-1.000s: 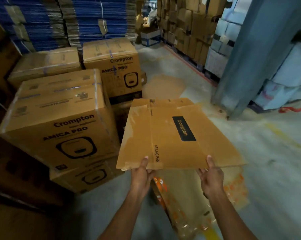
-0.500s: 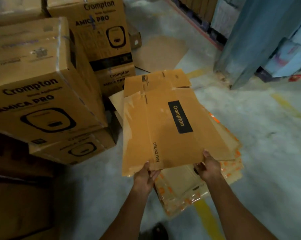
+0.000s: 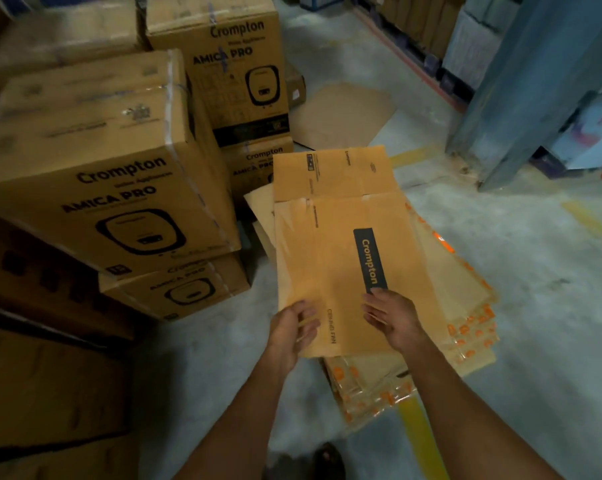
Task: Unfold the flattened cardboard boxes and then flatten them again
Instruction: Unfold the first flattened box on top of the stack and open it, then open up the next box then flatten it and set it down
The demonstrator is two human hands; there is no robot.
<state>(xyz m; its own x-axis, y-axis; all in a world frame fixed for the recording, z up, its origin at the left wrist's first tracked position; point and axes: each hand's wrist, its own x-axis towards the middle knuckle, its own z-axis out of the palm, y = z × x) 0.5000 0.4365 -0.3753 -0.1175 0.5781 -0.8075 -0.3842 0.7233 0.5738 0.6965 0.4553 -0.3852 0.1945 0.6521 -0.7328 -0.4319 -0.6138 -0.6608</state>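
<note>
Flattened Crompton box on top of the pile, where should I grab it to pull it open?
Grip the near end's two long edges, left hand from the left, right hand from the right. The box lies flat lengthwise away from you on the pile, so those edges are probably the folds.

Box: smooth matt brown cardboard w/ a shiny clear-tape strip on its 9 o'clock edge. Pile under it, 4 o'clock: cardboard w/ glossy film, prob. plastic. Cartons, 10 o'clock: matt cardboard, glossy tape seams. Floor: rough grey concrete.
</note>
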